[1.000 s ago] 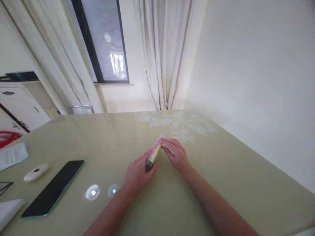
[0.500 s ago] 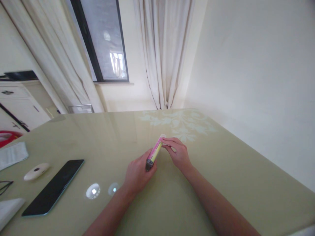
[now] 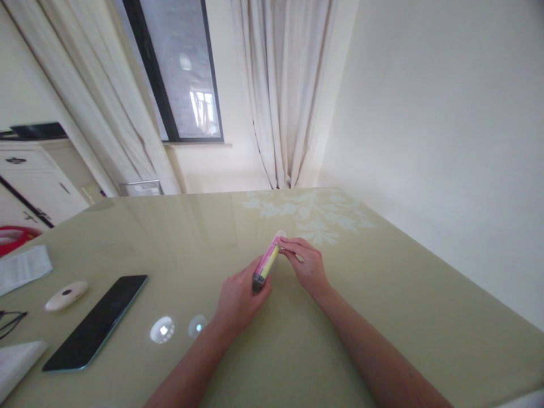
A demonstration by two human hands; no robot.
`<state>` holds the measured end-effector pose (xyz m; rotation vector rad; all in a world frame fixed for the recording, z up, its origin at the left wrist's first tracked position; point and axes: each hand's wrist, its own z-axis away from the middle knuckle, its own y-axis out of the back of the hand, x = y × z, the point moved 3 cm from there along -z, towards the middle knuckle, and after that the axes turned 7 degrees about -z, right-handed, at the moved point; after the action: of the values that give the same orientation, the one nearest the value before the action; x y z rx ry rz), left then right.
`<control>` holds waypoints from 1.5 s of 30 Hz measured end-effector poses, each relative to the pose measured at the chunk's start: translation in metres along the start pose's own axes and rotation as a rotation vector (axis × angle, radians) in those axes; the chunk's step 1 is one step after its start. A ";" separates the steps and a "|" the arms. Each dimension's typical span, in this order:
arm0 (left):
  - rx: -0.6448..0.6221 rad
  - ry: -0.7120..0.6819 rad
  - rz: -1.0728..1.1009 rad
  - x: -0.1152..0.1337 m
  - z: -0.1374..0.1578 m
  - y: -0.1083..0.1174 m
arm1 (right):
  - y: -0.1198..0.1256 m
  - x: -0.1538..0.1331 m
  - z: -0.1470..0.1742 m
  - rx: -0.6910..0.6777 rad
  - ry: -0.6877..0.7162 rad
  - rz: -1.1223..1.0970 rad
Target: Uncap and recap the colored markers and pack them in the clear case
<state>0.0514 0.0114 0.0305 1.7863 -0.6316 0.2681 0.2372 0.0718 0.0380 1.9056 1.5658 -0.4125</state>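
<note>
A slim pink-and-yellow pack [image 3: 267, 262] with a dark near end is held tilted above the table, its far end pointing away from me. Its exact kind is not clear. My left hand [image 3: 241, 294] is closed around the near part, with the thumb on the right side. At the far right edge, my right hand [image 3: 306, 263] pinches the pack between thumb and fingers. What lies right under those fingertips is hidden.
On the glossy green table [image 3: 272, 362], a black tablet-like slab [image 3: 97, 323], a white oval device [image 3: 67, 296], a folded white sheet [image 3: 25, 269] and a dark cable [image 3: 12, 323] lie to the left. A white wall [image 3: 446, 141] runs along the right side.
Both hands keep their hold on the pack, almost unmoved. The view has shifted very slightly, so the things at the left sit a little further right.
</note>
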 end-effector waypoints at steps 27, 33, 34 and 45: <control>-0.125 -0.128 0.057 -0.005 0.005 -0.022 | 0.019 0.053 0.010 0.080 -0.655 -0.011; -0.173 -0.123 0.034 -0.004 0.004 -0.024 | 0.017 0.032 0.007 0.018 -0.493 0.266; -0.174 -0.127 0.031 -0.005 0.004 -0.024 | 0.013 0.024 0.007 -0.019 -0.448 0.321; -0.097 -0.163 0.006 -0.023 -0.003 -0.028 | -0.013 -0.015 0.011 -0.369 -0.376 0.853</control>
<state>0.0481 0.0258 -0.0027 1.7238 -0.7530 0.0944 0.2232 0.0547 0.0353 1.8584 0.4597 -0.0788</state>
